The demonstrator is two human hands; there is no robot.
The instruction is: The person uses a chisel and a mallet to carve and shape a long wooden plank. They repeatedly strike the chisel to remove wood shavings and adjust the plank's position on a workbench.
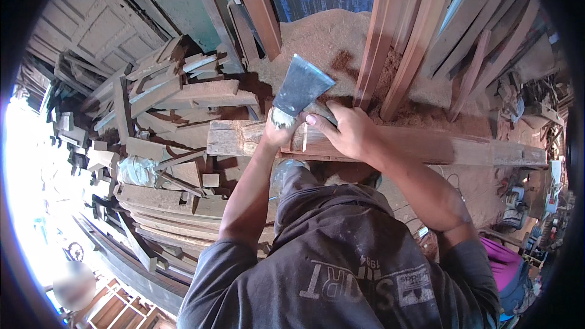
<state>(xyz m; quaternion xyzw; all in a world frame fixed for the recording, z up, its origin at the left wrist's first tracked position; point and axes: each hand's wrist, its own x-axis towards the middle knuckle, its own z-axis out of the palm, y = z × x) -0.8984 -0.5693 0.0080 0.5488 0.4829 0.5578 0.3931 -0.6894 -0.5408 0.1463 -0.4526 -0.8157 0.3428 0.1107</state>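
Observation:
Over a long wooden beam point(439, 145), I hold what looks like an adze, its broad grey metal blade point(301, 85) angled up and away from me. My left hand point(280, 131) is closed around the tool just below the blade, beside a whitish patch point(281, 118). On the right, my right hand point(352, 131) is closed on the tool's handle, thumb pointing left toward the blade. Much of the handle is hidden by my fingers. A thin pale strip of wood point(304, 137) shows between my hands, against the beam.
Sawdust point(323, 33) is heaped beyond the beam. Tall planks point(381, 36) lean at the far right. Offcuts point(183, 94) pile up at the left, above stacked boards point(177, 210). A magenta object point(501, 261) lies at the right, near a cable point(454, 183).

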